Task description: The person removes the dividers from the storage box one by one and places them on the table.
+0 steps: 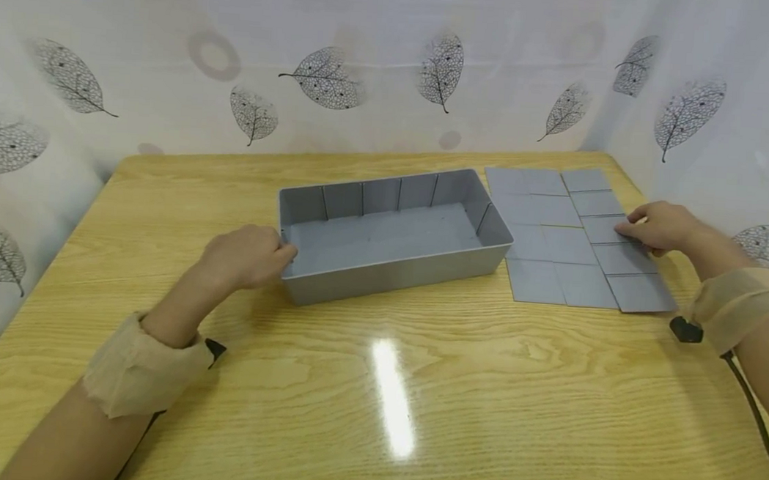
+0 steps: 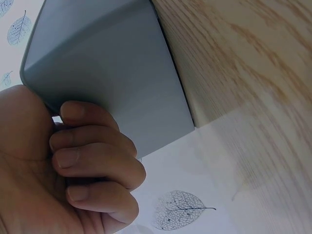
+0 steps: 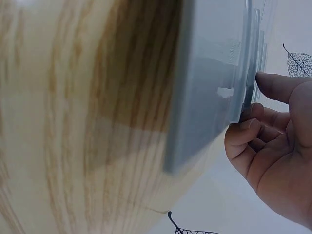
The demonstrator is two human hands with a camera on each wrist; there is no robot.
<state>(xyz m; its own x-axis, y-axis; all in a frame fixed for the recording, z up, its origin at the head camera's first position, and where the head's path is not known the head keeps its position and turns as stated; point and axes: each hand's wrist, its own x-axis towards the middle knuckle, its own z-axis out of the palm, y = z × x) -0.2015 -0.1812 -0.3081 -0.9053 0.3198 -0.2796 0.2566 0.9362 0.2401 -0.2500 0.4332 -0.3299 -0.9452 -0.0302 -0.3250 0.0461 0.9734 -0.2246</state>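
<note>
A grey rectangular plastic bin (image 1: 389, 273) with open top and grooved inner walls stands at the middle of the table. My left hand (image 1: 244, 257) grips its left end at the rim; the left wrist view shows curled fingers (image 2: 97, 161) against the bin's outer end wall (image 2: 136, 83). To the bin's right, flat grey plates (image 1: 566, 244) lie in overlapping columns. My right hand (image 1: 666, 224) pinches a grey plate (image 1: 600, 227) in the rightmost column by its outer edge, thumb on top and fingers below. In the right wrist view, the nearest plate (image 3: 209, 97) partly overlaps others.
The wood-grain table (image 1: 481, 393) extends in front of the bin and plates. A white curtain (image 1: 385, 20) with leaf prints hangs behind and at both sides. Near the right forearm a black cable (image 1: 760, 421) runs down over the table.
</note>
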